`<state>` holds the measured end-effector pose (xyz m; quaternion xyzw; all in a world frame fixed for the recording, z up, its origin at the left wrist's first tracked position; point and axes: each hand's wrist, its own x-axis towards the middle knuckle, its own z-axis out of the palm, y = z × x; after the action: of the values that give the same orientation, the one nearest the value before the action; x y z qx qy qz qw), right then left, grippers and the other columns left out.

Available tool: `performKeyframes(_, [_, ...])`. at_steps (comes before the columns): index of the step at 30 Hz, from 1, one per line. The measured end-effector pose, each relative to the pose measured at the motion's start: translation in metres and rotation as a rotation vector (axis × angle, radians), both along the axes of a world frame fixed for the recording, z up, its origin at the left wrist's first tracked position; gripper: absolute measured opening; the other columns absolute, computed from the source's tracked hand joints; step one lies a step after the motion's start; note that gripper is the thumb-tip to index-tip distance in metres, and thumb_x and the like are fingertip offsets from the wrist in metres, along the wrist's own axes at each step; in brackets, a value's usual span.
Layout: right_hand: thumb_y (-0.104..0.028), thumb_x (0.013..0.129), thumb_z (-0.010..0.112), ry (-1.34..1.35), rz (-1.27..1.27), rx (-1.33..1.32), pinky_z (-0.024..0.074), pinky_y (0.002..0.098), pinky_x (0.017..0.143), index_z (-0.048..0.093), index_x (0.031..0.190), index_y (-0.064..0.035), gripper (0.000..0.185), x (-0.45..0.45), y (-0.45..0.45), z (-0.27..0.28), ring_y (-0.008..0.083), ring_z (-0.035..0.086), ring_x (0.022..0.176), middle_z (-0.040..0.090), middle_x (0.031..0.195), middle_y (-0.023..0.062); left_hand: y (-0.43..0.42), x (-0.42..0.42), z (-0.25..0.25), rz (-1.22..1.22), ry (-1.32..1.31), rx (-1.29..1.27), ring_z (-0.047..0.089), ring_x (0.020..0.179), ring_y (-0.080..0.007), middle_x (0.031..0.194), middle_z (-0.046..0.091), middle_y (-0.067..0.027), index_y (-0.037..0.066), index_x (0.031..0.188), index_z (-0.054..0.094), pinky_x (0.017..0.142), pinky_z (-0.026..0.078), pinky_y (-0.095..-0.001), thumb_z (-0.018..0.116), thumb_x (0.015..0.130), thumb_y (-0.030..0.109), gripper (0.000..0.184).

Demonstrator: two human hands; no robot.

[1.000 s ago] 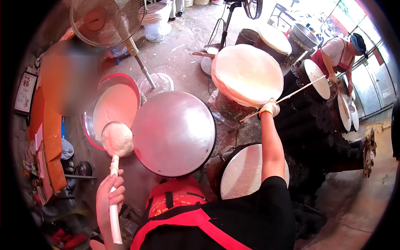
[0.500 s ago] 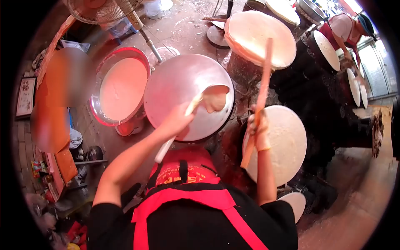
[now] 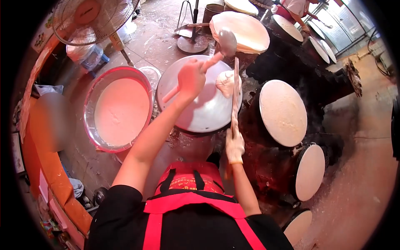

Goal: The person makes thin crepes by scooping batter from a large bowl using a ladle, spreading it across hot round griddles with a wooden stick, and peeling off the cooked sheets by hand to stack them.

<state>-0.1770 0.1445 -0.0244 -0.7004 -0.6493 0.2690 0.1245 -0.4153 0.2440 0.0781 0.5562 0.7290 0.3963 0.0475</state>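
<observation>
My left hand (image 3: 191, 79) is closed around the handle of a ladle (image 3: 227, 42), whose metal bowl is raised over the far edge of a round griddle (image 3: 200, 110). A lump of pale batter (image 3: 225, 85) lies on the griddle's right side. My right hand (image 3: 235, 146), in a whitish glove, grips a long flat wooden stick (image 3: 236, 98). The stick points away from me along the griddle's right edge, beside the batter; whether it touches the batter I cannot tell. Left of the griddle stands a wide basin (image 3: 88, 121) of batter (image 3: 121, 111).
On my right are griddles covered by thin pancakes (image 3: 283, 112), (image 3: 310, 173). A stack of pancakes (image 3: 241, 31) sits beyond the griddle. A standing fan (image 3: 89, 16) is at upper left. Another person (image 3: 293, 12) works at griddles at upper right.
The ladle has risen off the griddle and swung away from me, leaving batter behind. My right hand has brought the wooden stick left to the griddle's edge. The view has turned right.
</observation>
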Motion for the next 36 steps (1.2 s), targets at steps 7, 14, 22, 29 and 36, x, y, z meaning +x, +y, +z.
performKeyframes(7, [-0.026,0.094,0.051,1.403,-0.427,-0.301,0.0271,0.0245,0.032,0.052,0.128,-0.019,0.035,-0.056,0.023,0.019,0.0073,0.03,0.035,0.041,0.058,-0.0027,-0.055,-0.082,-0.015,-0.052,-0.391,0.098,0.052,0.049,-0.0097,0.066,0.059,-0.003,0.001,0.087,0.061,0.043,0.041,-0.0257,0.063,0.081,0.02,0.02])
performKeyframes(14, [-0.061,0.085,0.051,1.451,-0.525,-0.204,0.0272,0.0294,0.03,0.058,0.092,-0.0238,0.039,-0.098,-0.033,-0.026,0.014,0.03,0.031,0.036,0.051,-0.0031,-0.257,-0.117,-0.068,0.17,-1.66,-0.174,0.033,0.042,-0.001,0.057,0.034,0.0086,0.011,0.081,0.043,0.033,0.024,-0.0165,0.05,0.091,0.009,0.012])
performKeyframes(22, [-0.031,0.095,0.05,1.144,-0.211,-0.284,0.0291,0.0244,0.031,0.047,0.131,-0.0263,0.037,-0.146,0.031,0.014,0.0089,0.033,0.035,0.038,0.054,-0.0025,-0.356,-0.081,-0.076,0.384,-1.993,-0.076,0.036,0.043,-0.0033,0.056,0.036,0.0061,0.009,0.081,0.045,0.036,0.031,-0.0172,0.059,0.089,0.013,0.017])
performKeyframes(29, [-0.026,0.094,0.052,1.099,-0.388,-0.176,0.0268,0.0246,0.029,0.047,0.133,-0.0206,0.04,-0.062,-0.02,0.007,0.0071,0.03,0.034,0.037,0.053,-0.0047,-0.373,-0.072,-0.097,0.468,-2.174,-0.08,0.038,0.046,-0.0044,0.061,0.038,0.0027,0.004,0.085,0.048,0.037,0.031,-0.016,0.059,0.088,0.01,0.013])
performKeyframes(36, [-0.03,0.096,0.047,1.015,-0.152,-0.439,0.0294,0.0229,0.031,0.043,0.136,-0.0274,0.041,-0.096,0.012,0.033,0.0061,0.033,0.036,0.04,0.056,-0.0047,-0.351,-0.048,-0.086,0.616,-1.934,-0.082,0.043,0.047,-0.0104,0.062,0.043,0.0005,0.006,0.081,0.049,0.044,0.04,-0.024,0.063,0.084,0.014,0.016])
